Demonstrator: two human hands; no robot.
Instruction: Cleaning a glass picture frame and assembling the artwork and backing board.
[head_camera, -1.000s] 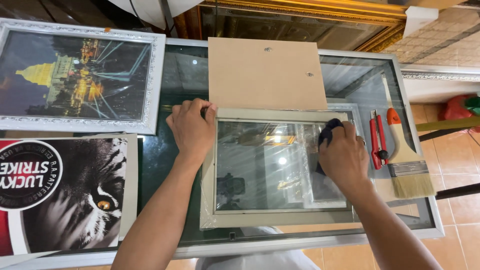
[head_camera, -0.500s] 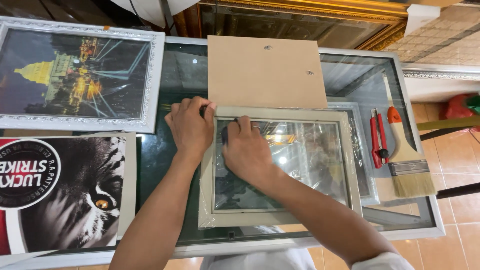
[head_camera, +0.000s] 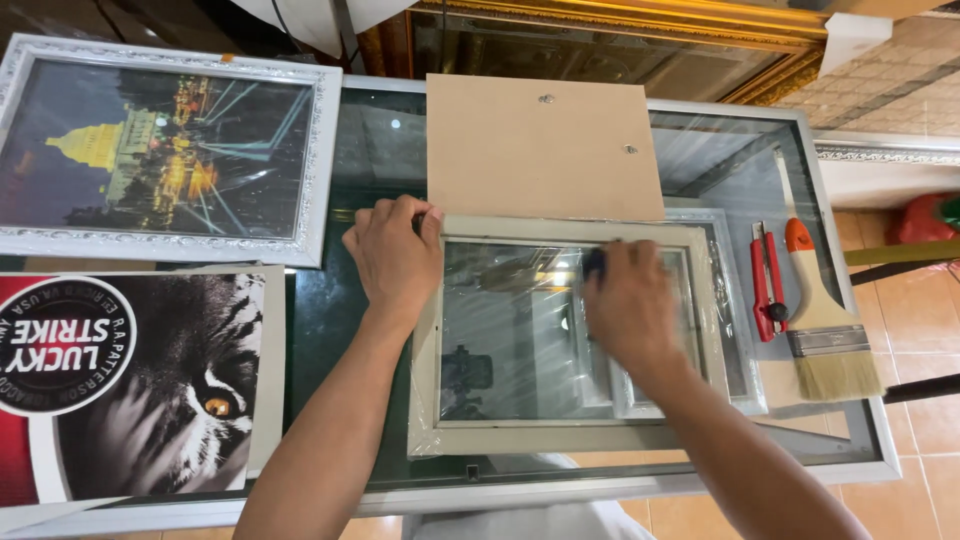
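Note:
A pale picture frame with a glass pane lies face up on a glass-topped table. My left hand presses down on the frame's upper left corner. My right hand rests on the glass near the upper right, closed over a dark cloth that shows only at the fingertips. A brown backing board lies flat just beyond the frame, touching its top edge.
A framed night city picture sits at the far left. A black-and-white tiger poster lies at the near left. At the right lie a red cutter and a paintbrush with an orange neck. Tiled floor lies beyond.
My right hand swept across the glass with the dark cloth, from the right edge to the left side and now back toward the upper right. My left hand stayed on the frame's corner.

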